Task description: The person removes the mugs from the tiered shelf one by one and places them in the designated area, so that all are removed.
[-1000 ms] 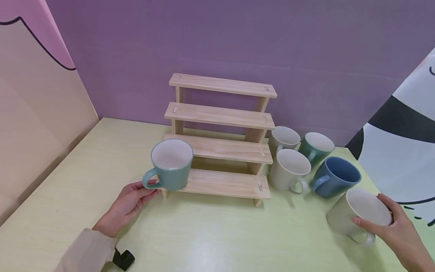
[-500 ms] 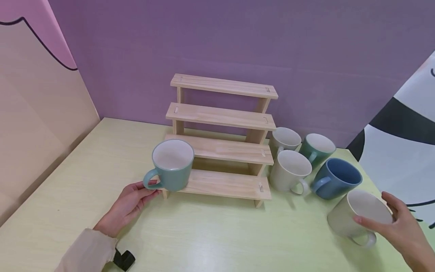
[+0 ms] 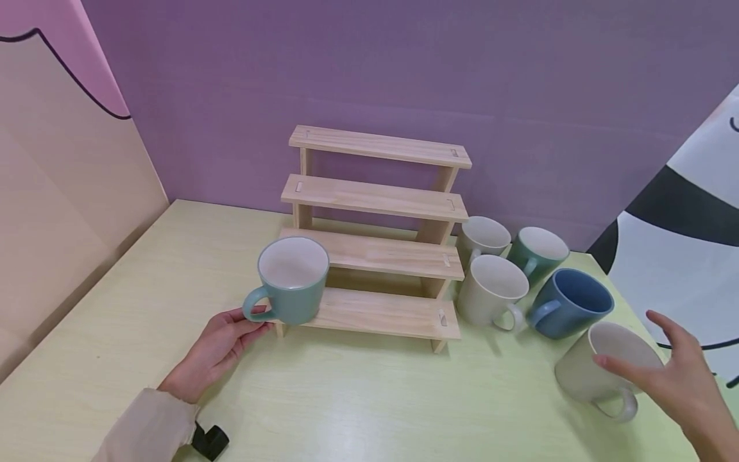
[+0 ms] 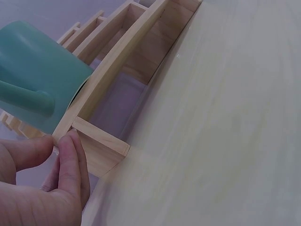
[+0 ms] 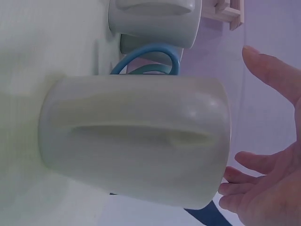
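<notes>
A teal mug [image 3: 293, 289] with a white inside stands upright at the left end of the lowest step of a wooden tiered shelf [image 3: 375, 314], its handle pointing left. My left hand [image 3: 216, 346] pinches the left end of that lowest board between thumb and fingers, just under the mug's handle, as the left wrist view shows up close. At the far right, a white mug [image 3: 583, 366] stands on the table, handle toward the front. Around its rim, my right hand [image 3: 687, 378] is spread wide; in the right wrist view the fingers [image 5: 258, 162] are apart from the mug.
Right of the shelf stand two more white mugs [image 3: 487, 308], a green mug [image 3: 531, 260] with a white inside, and a blue mug [image 3: 568, 311], close together. A purple backdrop [image 3: 375, 64] rises behind the pale table [image 3: 346, 404].
My right hand has let go of the white mug, its fingers and thumb opening away from the rim. The left hand and the teal mug have stayed in place.
</notes>
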Available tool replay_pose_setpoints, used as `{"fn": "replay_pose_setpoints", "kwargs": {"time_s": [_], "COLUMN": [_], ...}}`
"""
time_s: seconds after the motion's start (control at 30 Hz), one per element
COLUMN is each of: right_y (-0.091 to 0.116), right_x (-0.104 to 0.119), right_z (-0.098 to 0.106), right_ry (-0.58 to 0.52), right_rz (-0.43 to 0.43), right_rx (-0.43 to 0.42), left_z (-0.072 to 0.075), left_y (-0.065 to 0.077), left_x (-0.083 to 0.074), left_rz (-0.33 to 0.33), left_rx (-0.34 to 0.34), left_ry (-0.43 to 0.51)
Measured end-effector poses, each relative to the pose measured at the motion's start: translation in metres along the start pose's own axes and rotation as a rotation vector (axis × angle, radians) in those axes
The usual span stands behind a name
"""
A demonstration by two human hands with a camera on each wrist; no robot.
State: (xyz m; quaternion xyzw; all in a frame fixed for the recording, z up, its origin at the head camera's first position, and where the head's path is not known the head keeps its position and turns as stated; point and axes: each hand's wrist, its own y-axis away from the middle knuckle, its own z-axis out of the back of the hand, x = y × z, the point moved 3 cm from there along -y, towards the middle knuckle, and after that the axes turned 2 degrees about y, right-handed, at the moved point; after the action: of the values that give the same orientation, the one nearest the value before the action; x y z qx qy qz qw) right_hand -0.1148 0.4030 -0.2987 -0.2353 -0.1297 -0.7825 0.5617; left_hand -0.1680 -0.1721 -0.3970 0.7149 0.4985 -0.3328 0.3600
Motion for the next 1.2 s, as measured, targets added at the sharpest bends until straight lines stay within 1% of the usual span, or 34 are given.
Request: {"fn": "replay_pose_setpoints", "kwargs": {"time_s": [0.1,0.17,0.33,0.47,0.63,0.83,1.0,1.1,1.2], "right_y": [0.001,0.001,0.003,0.004,0.005,0.008,0.009,0.008,0.008], "right_x": [0.005,0.008,0.016,0.028,0.044,0.062,0.080,0.091,0.101], "right_z": [-0.001,-0.002,-0.005,-0.011,-0.020,-0.032,-0.044,-0.053,-0.061], "right_ry": [-0.001,-0.005,-0.015,-0.030,-0.073,-0.112,-0.199,-0.239,-0.260], "right_rz": [0.054,0.076,0.104,0.111,0.150,0.176,0.256,0.302,0.330], "right_rx": [-0.026,-0.028,-0.011,0.023,0.070,0.148,0.187,0.211,0.225], "left_z": [0.000,0.000,0.001,0.002,0.003,0.003,0.002,0.002,0.002], "left_y": [0.000,0.000,-0.001,-0.001,-0.002,-0.001,-0.002,-0.003,-0.003], "left_x": [0.000,0.000,0.000,-0.001,0.000,0.002,0.002,0.002,0.002], "left_rz": [-0.001,0.001,0.007,0.003,-0.006,-0.005,-0.005,-0.003,-0.001], "left_rx": [0.003,0.001,-0.007,-0.015,-0.013,-0.014,-0.020,-0.026,-0.033], "left_ry": [0.004,0.005,-0.005,-0.003,-0.019,-0.021,-0.035,-0.039,-0.043]}}
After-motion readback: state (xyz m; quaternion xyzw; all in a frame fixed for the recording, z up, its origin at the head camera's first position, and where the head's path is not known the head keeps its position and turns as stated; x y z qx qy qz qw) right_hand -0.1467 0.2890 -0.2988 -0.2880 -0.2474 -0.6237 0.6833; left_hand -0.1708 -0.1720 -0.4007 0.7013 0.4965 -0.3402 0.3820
